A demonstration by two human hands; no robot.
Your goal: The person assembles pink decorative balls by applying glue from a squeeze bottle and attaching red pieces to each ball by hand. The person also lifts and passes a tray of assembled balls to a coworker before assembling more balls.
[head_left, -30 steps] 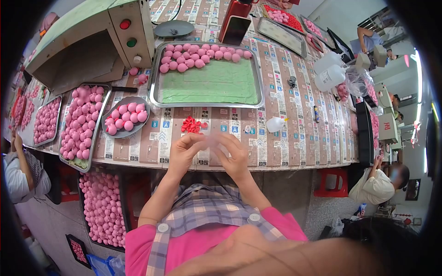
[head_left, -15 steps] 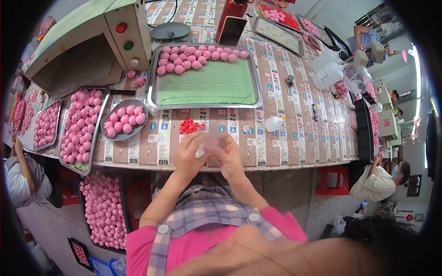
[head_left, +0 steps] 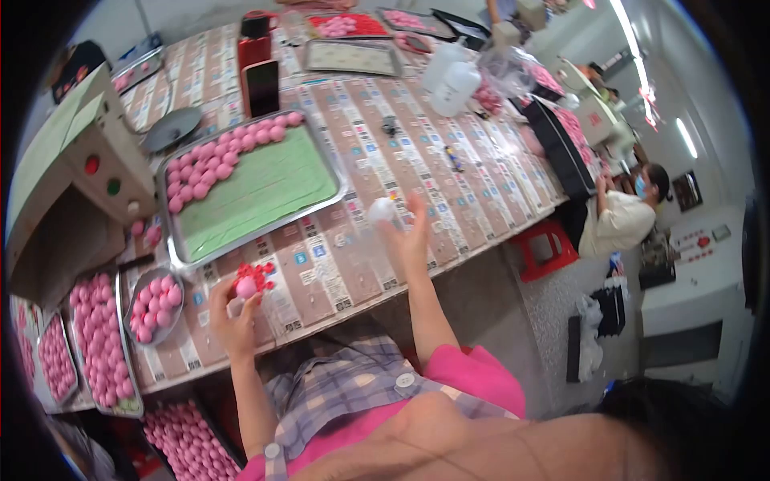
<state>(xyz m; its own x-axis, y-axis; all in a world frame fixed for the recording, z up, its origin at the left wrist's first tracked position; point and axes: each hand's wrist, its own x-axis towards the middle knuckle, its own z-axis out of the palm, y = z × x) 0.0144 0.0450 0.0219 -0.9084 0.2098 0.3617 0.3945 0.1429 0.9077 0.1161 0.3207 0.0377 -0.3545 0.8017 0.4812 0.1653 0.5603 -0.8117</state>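
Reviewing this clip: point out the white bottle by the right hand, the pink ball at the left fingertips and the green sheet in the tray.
White bottle (head_left: 380, 210): head view, on its body.
Pink ball (head_left: 245, 287): head view, on its visible middle.
Green sheet (head_left: 263, 192): head view, on its bare part.

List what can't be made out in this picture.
Head view:
- Right hand and white bottle: blur hides whether they touch.
- Pink ball in left hand: fingers cover its lower side.
- Print on table: too small, blurred.
- Lower pink balls: cut off by bottom edge.
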